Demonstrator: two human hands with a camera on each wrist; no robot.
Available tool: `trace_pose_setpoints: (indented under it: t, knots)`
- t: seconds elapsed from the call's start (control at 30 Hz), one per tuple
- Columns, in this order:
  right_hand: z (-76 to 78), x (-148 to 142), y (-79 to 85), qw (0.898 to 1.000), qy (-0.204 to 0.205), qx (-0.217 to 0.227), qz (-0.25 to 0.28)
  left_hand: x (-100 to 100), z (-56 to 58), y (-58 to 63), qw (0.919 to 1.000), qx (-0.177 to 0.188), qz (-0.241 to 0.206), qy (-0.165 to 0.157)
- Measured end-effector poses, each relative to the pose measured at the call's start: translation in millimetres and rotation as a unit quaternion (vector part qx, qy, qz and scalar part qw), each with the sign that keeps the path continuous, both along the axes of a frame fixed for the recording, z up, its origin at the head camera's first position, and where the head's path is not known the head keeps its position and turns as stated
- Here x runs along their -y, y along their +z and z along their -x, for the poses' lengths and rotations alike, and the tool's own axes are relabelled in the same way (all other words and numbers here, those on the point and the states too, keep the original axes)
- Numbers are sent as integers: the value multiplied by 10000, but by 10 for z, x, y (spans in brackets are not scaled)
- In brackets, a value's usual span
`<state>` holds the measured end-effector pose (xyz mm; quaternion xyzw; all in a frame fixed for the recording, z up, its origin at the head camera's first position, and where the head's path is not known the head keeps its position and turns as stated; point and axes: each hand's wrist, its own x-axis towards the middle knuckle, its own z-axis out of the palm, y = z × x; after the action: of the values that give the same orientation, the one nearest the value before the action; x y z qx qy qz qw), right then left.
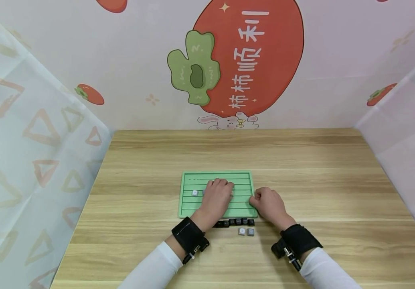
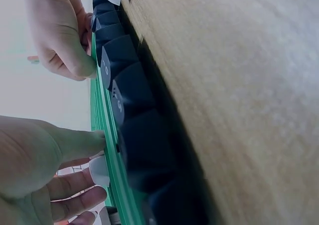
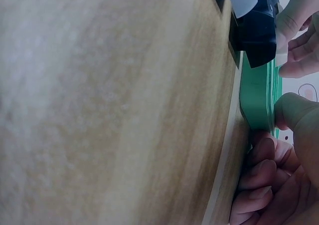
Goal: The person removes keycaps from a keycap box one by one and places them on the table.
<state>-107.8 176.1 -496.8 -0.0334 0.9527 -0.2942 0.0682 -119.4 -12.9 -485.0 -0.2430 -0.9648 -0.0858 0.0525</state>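
A green grooved board (image 1: 241, 206) lies on the table with a white keycap (image 1: 195, 193) standing on its left part. Beside that, a greyish keycap (image 1: 203, 192) is partly hidden by my left hand (image 1: 217, 200). This hand reaches over the middle of the board, and in the left wrist view its thumb and fingers pinch a pale keycap (image 2: 99, 171) at the board's surface. My right hand (image 1: 271, 205) grips the board's right edge, thumb on top and fingers curled against the side, as the right wrist view shows.
Along the board's near edge runs a row of several black keycaps (image 1: 238, 221), its left end hidden by the left wrist. Nearer still sit a white keycap (image 1: 241, 231) and a grey keycap (image 1: 250, 232). Printed sheets (image 1: 138, 72) enclose the wooden table (image 1: 319, 168) behind and at both sides.
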Motion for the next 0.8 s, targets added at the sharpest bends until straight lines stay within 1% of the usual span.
trace_pose_setpoints:
  t: [0.3, 0.53, 0.8]
  knots:
    - [2, 3, 3, 10000, -19, 14, 3, -20, 17, 11, 9999, 14, 63, -95]
    - [1, 3, 2, 10000, -15, 48, -5, -18, 20, 6, 9999, 11, 137, -84]
    - [2, 2, 1, 10000, -5, 32, -4, -13, 28, 16, 9995, -189, 224, -98]
